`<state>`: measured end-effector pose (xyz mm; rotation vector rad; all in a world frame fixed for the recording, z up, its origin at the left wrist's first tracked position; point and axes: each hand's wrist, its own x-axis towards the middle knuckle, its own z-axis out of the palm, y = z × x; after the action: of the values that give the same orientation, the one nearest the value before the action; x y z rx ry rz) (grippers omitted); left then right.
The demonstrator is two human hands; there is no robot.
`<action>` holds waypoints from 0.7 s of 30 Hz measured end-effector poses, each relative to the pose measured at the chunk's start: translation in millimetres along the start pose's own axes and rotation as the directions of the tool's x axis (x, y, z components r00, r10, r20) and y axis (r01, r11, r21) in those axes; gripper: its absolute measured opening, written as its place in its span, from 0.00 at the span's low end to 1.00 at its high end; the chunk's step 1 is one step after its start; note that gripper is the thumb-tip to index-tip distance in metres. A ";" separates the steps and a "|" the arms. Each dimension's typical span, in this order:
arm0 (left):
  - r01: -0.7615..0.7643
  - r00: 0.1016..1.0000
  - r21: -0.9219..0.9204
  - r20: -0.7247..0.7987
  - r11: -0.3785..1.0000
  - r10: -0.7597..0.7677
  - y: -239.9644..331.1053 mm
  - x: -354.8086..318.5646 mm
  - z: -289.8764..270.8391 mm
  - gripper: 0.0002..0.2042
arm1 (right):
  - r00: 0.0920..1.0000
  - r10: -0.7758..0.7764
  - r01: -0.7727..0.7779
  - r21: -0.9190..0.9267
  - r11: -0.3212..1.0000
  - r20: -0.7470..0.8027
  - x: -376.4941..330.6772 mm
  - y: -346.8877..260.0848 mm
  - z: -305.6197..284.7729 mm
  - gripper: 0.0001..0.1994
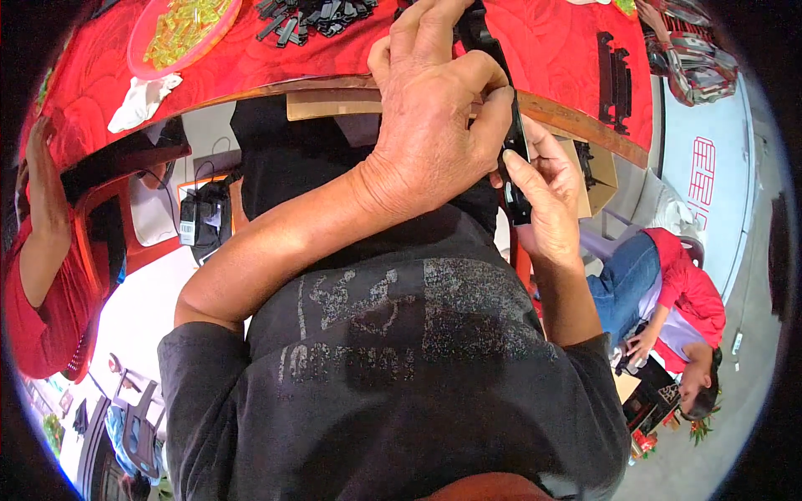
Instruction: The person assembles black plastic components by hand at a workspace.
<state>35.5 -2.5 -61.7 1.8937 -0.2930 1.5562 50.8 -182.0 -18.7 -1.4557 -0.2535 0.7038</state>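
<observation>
Left hand [434, 108] and right hand [543, 196] both pinch long black strip [511, 125], frame centre-right; fingertip grip could slip, dropping it off the worktop [551, 50].

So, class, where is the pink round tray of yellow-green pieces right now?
In the head view, the pink round tray sits upper left on the red tablecloth, above a white crumpled cloth and left of a pile of black parts.

Long narrow black plastic strip [511, 125], smooth with slight gloss, pinched in left hand [434, 117] and right hand [547, 196]. Red patterned table cloth [551, 42], soft woven look, matt. Pink round plastic plate [180, 37], smooth, filled with glossy yellow-green translucent plastic pieces [180, 25]. Heap of small matt black plastic parts [313, 17]. Crumpled white cloth rag [142, 100]. Brown wooden table edge [334, 88], dull finish.
</observation>
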 end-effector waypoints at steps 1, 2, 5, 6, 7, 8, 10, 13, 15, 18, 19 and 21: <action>0.318 0.922 0.065 0.210 0.946 -0.325 23.7 19.8 -13.3 0.04 | 1.000 0.000 0.000 0.002 1.000 -0.005 0.0 0.2 -1.3 0.22; 0.577 0.704 0.192 0.375 0.794 -0.603 36.5 31.4 -21.1 0.04 | 1.000 0.005 -0.005 0.011 1.000 -0.008 -0.3 -1.3 -0.4 0.22; -0.067 0.994 -0.019 -0.089 0.998 0.065 -18.3 -13.6 11.7 0.04 | 1.000 0.010 -0.010 0.021 1.000 0.008 -0.3 -2.5 7.3 0.21; -0.069 0.994 -0.033 -0.085 0.997 0.066 -3.7 -3.5 5.6 0.04 | 1.000 0.011 -0.011 0.026 1.000 -0.002 -0.9 -1.2 5.0 0.21; 0.292 0.940 0.035 0.175 0.956 -0.294 24.3 16.6 -12.3 0.04 | 1.000 0.010 -0.009 0.032 0.999 -0.012 -1.4 0.3 3.3 0.21; 0.582 0.699 0.193 0.378 0.790 -0.607 39.6 28.4 -23.0 0.04 | 1.000 0.010 -0.010 0.032 0.999 -0.014 -2.4 0.1 3.8 0.21; 0.251 0.957 0.025 0.143 0.968 -0.251 -9.2 -6.2 5.2 0.04 | 1.000 0.007 -0.007 0.032 0.999 0.002 -2.6 -0.7 9.4 0.20; -0.162 0.980 -0.025 -0.118 0.986 0.158 -25.5 -17.2 15.0 0.05 | 1.000 0.011 -0.011 0.072 0.997 0.012 -3.0 -2.4 10.1 0.21; -0.169 0.982 -0.008 -0.091 0.986 0.168 -7.7 -11.2 7.7 0.07 | 1.000 -0.006 0.007 0.058 0.998 -0.017 -4.9 -2.3 11.4 0.22; 0.409 0.890 0.176 0.139 0.895 -0.434 31.4 4.7 -12.5 0.07 | 0.997 -0.041 0.043 0.022 0.999 -0.061 -5.6 -0.6 16.2 0.21; 0.402 0.891 0.154 0.162 0.903 -0.425 29.6 1.9 -12.7 0.07 | 0.997 -0.044 0.045 0.022 0.999 -0.063 -5.6 -1.6 19.3 0.21; 0.394 0.891 0.130 0.188 0.910 -0.413 25.9 -1.2 -13.4 0.08 | 0.993 -0.006 0.008 0.015 1.000 -0.116 -3.6 -3.2 24.7 0.19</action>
<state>10.3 -14.2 -52.9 2.0345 0.0833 1.1068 35.0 -163.8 -11.5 -1.4746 -0.1628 0.6114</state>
